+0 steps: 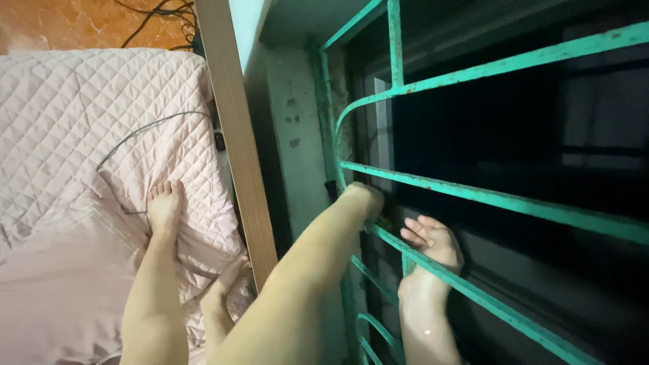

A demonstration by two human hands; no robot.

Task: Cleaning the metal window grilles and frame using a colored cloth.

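The green window grille (514, 203) is flaking and its bars are thin. The left hand (365, 197) is curled shut at a bar junction near the grille's left edge, though I cannot tell if it truly grips. Just right of it, the right hand (436, 245) reaches through the grille, fingers loosely open and holding nothing. A slip could scrape or trap that wrist. Counted: one grille, two hands, two bare feet (165, 206) and one grey cable (145, 130) on the pink quilt (67, 122) left of the grille.

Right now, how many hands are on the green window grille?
2. The left hand curls round the green grille near its left edge; the right hand lies open over a lower bar.
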